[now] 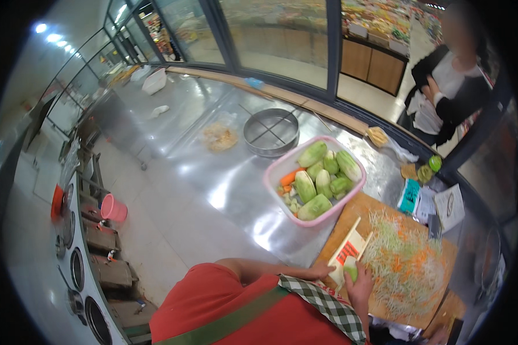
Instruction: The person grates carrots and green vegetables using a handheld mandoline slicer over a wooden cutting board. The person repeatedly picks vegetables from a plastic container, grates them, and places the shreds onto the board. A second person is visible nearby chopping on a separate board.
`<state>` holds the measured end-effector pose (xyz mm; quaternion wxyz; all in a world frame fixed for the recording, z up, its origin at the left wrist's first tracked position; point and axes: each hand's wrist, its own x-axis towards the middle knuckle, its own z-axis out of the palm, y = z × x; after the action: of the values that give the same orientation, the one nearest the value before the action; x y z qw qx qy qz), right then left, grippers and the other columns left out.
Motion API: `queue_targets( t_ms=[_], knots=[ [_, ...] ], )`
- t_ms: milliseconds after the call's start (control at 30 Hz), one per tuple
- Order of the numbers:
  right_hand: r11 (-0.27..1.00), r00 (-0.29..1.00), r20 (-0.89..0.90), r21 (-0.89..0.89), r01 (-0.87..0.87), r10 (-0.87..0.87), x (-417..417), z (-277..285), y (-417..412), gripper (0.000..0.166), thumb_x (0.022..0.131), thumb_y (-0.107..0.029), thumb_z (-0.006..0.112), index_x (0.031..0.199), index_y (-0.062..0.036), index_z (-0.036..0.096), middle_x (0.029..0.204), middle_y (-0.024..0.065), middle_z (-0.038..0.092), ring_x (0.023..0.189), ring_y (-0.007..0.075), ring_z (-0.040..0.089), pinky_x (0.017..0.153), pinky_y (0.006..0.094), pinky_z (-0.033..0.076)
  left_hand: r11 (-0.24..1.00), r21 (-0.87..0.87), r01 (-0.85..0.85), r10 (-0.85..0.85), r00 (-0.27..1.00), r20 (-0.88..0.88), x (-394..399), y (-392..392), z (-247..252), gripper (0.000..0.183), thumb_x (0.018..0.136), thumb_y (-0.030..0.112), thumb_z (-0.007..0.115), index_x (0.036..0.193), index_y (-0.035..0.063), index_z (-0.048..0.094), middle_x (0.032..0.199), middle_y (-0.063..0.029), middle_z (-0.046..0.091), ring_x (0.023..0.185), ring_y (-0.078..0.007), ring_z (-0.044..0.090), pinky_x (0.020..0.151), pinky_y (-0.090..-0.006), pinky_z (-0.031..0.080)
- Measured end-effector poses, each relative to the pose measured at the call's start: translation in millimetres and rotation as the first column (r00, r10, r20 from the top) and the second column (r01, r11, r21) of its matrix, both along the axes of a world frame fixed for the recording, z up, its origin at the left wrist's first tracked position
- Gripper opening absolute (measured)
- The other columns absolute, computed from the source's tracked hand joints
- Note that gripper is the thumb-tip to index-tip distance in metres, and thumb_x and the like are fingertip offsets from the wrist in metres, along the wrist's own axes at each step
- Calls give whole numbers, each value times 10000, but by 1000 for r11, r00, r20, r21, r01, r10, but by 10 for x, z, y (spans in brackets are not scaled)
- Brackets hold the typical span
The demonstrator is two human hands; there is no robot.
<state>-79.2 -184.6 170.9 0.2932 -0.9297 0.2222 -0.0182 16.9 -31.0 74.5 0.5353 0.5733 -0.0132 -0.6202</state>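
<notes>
My left hand (323, 271) grips the lower end of a cream-coloured hand grater (348, 250) with a red-orange label. The grater lies slantwise over the left part of a wooden cutting board (339, 230). In my right hand (361, 284) is a piece of green radish (351, 268), pale at its top, held against the grater's lower half. A wide heap of green, white and orange vegetable shreds (405, 263) covers much of the board. Just beyond it stands a pink-rimmed plastic basin (273, 189) holding several green radishes (314, 207), carrot pieces (292, 177) and small cut chunks.
On the steel table (224, 194) stand a round metal sieve (271, 148) and a plastic bag of food (219, 137). Packets (410, 196) and papers (451, 207) lie right, beside the window frame. A person (446, 86) stands outside the opening. Part of another hand (438, 334) shows lower right.
</notes>
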Motion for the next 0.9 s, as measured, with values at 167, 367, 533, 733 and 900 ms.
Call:
queue_targets(
  t_ms=[167,367,533,733,900],
  knots=[
    [984,991,6,-111,136,-136,564,-302,-195,517,798,-334,660,1233,-92,523,1061,276,497,921,433,573,776,476,483,998,-59,-27,30,998,53,-202,-241,-1018,428,885,382,536,936,-22,667,666,-94,608,559,-193,549,508,-358,424],
    [991,996,-53,-108,-76,70,268,-154,-99,471,804,-306,662,1199,-79,543,1055,266,501,926,430,568,766,467,481,972,-198,-128,138,990,35,-228,-290,-1627,393,889,359,538,939,-7,672,628,-44,574,496,-136,491,449,-315,374],
    [993,996,41,-83,78,-75,534,-247,-95,445,799,-274,667,1179,-70,556,1006,259,521,880,426,582,748,473,479,997,-58,-55,60,995,84,-242,-360,-1813,438,878,405,549,827,-13,668,561,-43,530,473,-151,488,438,-328,376],
    [987,996,-52,-139,-85,78,563,-238,-175,436,811,-321,648,1169,-86,563,1002,264,524,863,425,592,728,468,489,999,-35,2,2,994,106,-172,-301,-1649,451,877,417,550,832,-15,671,584,-60,556,500,-163,512,461,-343,397],
    [966,995,46,-248,-70,84,289,-266,157,456,801,-378,648,1157,-103,576,992,264,539,854,423,601,712,476,497,999,-8,46,-44,988,149,-152,-329,-1651,462,876,426,550,835,-17,674,604,-74,579,522,-174,532,480,-355,415]
  ],
)
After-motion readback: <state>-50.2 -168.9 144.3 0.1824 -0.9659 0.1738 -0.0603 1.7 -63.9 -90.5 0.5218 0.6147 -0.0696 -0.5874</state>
